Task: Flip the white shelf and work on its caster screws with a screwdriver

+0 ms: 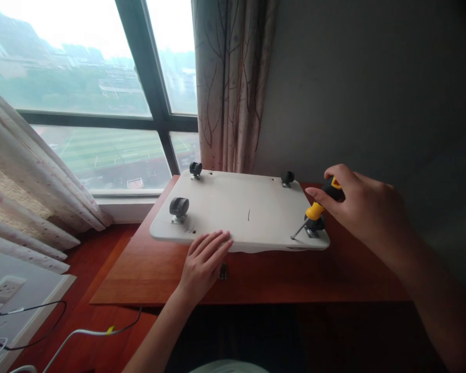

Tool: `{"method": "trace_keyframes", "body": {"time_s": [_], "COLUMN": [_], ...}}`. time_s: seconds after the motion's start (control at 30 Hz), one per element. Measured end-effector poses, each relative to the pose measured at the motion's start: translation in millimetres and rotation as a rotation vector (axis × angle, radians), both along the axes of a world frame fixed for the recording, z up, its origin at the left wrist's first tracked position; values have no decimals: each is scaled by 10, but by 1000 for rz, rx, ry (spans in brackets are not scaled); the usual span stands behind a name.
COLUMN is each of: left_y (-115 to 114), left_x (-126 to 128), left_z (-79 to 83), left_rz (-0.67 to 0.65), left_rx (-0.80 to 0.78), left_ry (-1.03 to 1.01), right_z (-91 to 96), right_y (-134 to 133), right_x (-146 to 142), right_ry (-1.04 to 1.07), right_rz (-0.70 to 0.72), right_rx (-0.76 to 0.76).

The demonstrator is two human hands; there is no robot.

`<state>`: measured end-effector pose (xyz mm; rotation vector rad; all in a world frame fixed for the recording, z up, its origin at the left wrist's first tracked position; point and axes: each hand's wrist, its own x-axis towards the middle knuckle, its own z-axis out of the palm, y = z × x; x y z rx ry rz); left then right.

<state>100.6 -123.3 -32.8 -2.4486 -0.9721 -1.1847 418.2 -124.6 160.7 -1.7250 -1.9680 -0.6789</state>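
Note:
A white board (233, 202) with rounded corners lies on the wooden table, bearing black caster wheels at its corners: a near left caster (179, 207), a far left caster (195, 169), a far right caster (288, 178) and a near right caster (315, 224). My right hand (353, 199) grips a yellow and black screwdriver (315, 211). Its shaft slants down to the left, the tip meeting the board near the right front corner, beside the caster there. Flat on the board's front edge rests my left hand (206, 259), fingers stretched out and holding nothing.
On the reddish wooden table (140, 280), small metal screws (222, 271) stand by my left hand. A window (101, 103) and patterned curtain (233, 88) are behind. At lower left, a white cable (81, 331) runs over the floor near a wall socket (6, 291).

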Motion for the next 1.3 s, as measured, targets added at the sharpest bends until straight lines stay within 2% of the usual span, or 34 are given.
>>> {"method": "trace_keyframes", "body": {"time_s": [0.07, 0.2, 0.27, 0.33, 0.47, 0.67, 0.9, 1.03, 1.2, 1.3], "left_y": [-9, -34, -41, -43, -41, -74, -96, -144, -309, -390], "left_x": [-4, -21, -25, -21, 6, 29, 31, -2, -126, -199], "left_z": [-4, 2, 10, 17, 21, 42, 120, 191, 209, 155], "left_rz": [9, 20, 18, 12, 11, 30, 41, -7, -83, -66], "left_rx": [-4, -25, -31, -25, -17, -34, -59, -86, -150, -266], "left_ry": [-9, 1, 8, 2, -26, -36, -17, -15, -105, -42], "right_z": [19, 115, 155, 170, 139, 57, 41, 87, 108, 69], "right_y": [-14, -82, -117, -141, -166, -160, -96, -125, -276, -374], "right_x": [-1, 46, 92, 132, 142, 108, 124, 164, 259, 283], "right_ry": [90, 313, 352, 337, 224, 86, 118, 116, 122, 220], "right_rz": [61, 292, 344, 310, 145, -30, -5, 18, 31, -17], "right_rx": [-54, -265, -329, -315, -155, -48, -45, -72, 67, 105]}}
